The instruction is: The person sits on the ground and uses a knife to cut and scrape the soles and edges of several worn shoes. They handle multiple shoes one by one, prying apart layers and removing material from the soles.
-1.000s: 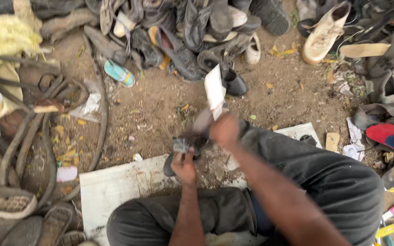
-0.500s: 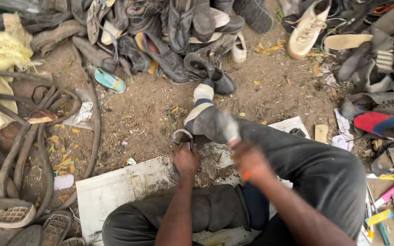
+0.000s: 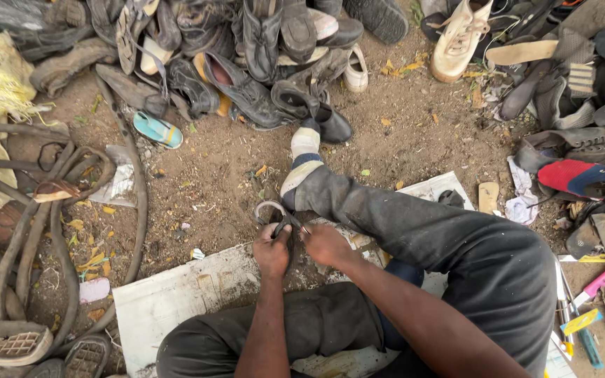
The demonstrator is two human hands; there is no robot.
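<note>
From the head camera, looking straight down, both hands now meet low in front of the body, just above the edge of a white board [image 3: 176, 294] on the dirt. A second ago the right hand was raised with a pale flat piece held up; half a second ago it was coming down with fingers spread; now that pale piece is gone from it and the hand has joined the other on the work (a change from lifting to close two-handed handling). The left hand [image 3: 272, 250] is curled shut around a small dark shoe piece [image 3: 279, 218], whose thin curved edge loops out past the fingers. The right hand [image 3: 325, 243] is closed in a pinch on the same piece from the other side; what its fingertips grip is too small to make out. The piece sits between the two hands, just beside the outstretched foot in a pale striped sock [image 3: 303, 162]. The trousers [image 3: 456, 259] are dark, dusty cloth. The ground is dry, crumbly brown earth scattered with yellow leaves. A heap of worn leather shoes [image 3: 260, 63], scuffed and creased, lies ahead, a cream sneaker [image 3: 460, 38] to the right, and coiled rubber strips [image 3: 43, 231], smooth and dull, to the left.
</note>
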